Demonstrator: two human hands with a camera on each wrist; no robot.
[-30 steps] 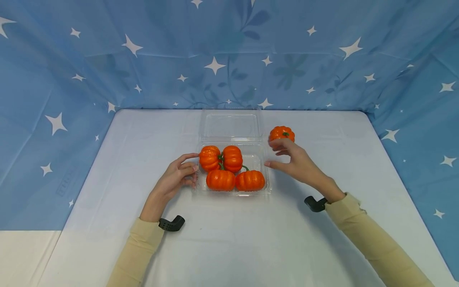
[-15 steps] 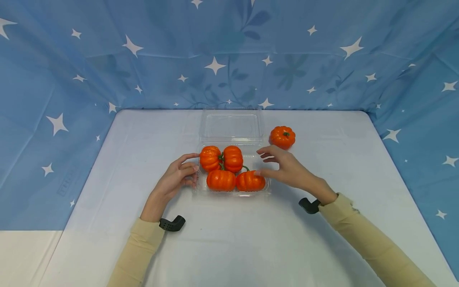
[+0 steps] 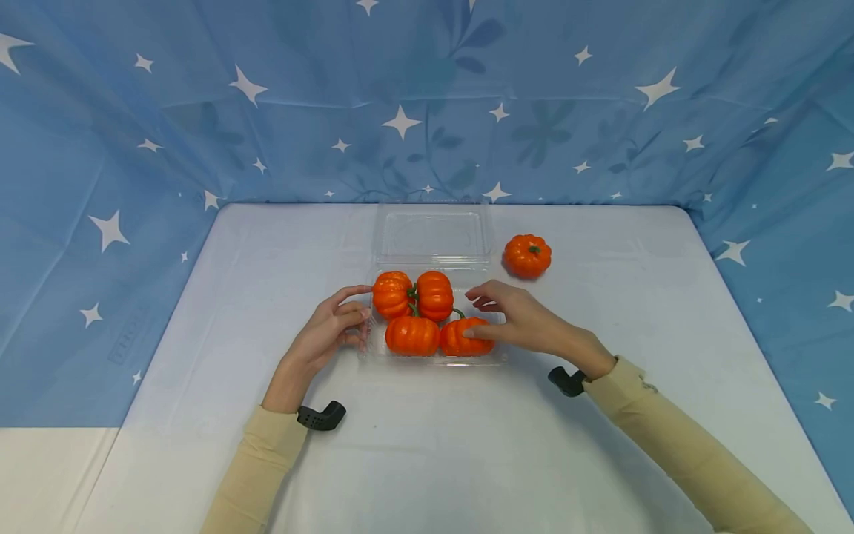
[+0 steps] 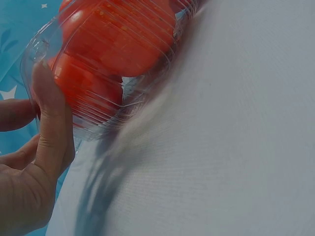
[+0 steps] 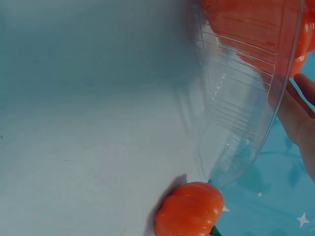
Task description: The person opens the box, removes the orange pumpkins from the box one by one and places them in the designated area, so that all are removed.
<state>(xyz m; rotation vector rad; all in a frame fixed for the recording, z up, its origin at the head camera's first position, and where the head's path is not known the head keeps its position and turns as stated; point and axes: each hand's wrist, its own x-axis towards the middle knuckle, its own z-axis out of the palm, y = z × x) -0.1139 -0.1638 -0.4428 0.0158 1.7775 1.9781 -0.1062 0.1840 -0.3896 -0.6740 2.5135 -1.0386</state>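
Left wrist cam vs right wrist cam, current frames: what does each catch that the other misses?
Left wrist only: the person's left grip, touching the clear container's edge.

Right wrist only: the person's right grip, at another part of the container's edge, and a loose orange pumpkin outside the container, cut off by the bottom of the frame.

Both: the clear container, orange pumpkins inside it, the white table and blue star-print cloth.

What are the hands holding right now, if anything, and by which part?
The left hand holds the clear container by its left rim. The right hand, over the near right pumpkin, shows no grip on anything.
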